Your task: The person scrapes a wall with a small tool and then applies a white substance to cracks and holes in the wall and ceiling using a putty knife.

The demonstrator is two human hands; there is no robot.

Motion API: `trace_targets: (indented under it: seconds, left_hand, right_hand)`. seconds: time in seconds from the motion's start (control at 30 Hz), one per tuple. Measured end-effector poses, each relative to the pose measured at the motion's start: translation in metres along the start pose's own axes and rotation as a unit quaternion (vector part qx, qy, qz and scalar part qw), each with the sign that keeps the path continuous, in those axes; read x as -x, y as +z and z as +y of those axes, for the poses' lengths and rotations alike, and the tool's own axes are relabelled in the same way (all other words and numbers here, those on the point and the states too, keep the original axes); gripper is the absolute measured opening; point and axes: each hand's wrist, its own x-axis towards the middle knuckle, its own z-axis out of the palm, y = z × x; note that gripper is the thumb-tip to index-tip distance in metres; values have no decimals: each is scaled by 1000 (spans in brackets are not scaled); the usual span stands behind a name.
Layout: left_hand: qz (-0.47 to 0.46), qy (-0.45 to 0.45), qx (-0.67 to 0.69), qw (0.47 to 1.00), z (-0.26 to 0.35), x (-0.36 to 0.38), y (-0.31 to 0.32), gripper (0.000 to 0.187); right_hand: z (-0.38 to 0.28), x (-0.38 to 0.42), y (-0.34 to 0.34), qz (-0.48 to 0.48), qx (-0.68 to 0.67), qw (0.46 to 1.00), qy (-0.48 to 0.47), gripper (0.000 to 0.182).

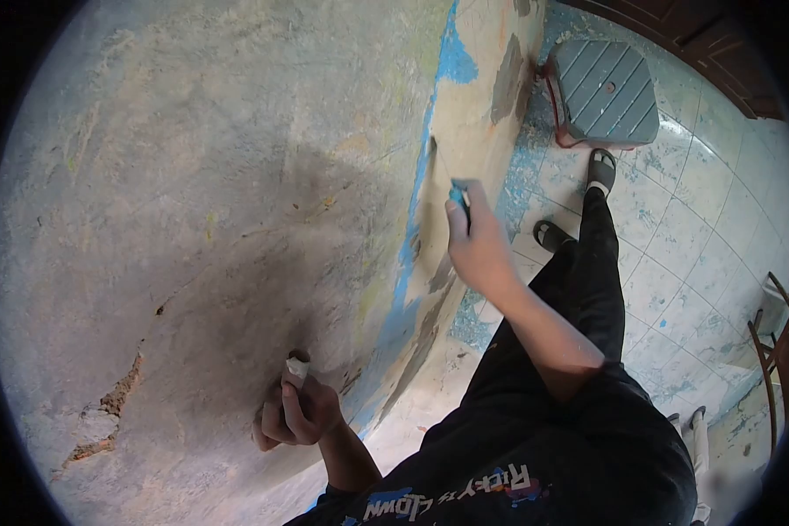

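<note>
My right hand [482, 250] is closed around the blue handle of a scraper [458, 195]. The scraper's thin blade is blurred and points at the lower strip of the wall, beside a band of blue paint [409, 232]. Lower down, my left hand [300, 415] pinches a small piece smeared with white [296, 369], whose kind I cannot make out. It is held close to the grey wall [210, 175], which carries a dark shadow there. A crack [118, 399] with exposed rough material runs through the wall at the left.
A grey plastic step stool [607, 92] stands on the paint-spattered tile floor [666, 237] beyond my feet. Brown wooden furniture [710, 44] lines the top right. A chair-like wooden frame [773, 351] is at the right edge. Another person's legs [700, 438] show at lower right.
</note>
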Motion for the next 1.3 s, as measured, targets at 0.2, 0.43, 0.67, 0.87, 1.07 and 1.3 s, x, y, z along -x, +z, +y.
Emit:
trace_targets:
  seconds: [0.2, 0.43, 0.67, 0.87, 1.07, 1.3]
  left_hand:
    - [-6, 12, -2, 1000, -3, 3, -3, 28]
    - [-3, 8, -6, 1000, -3, 1, -2, 30]
    - [-5, 3, -4, 1000, -2, 0, -2, 30]
    - [5, -3, -2, 1000, 0, -1, -1, 30]
    - [6, 6, 13, 1000, -2, 0, -2, 26]
    - [-4, -8, 26, 1000, -1, -1, -3, 24]
  right_hand:
    - [-9, 0, -5, -8, -21, 1000, 13, 23]
    - [-5, 11, 1, -11, -19, 999, 25, 28]
    - [-6, 2, 3, -3, -31, 1000, 1, 24]
    - [1, -9, -2, -8, -23, 999, 33, 22]
    - [3, -3, 1, -1, -27, 999, 27, 20]
    - [-2, 10, 3, -51, -97, 992, 65, 17]
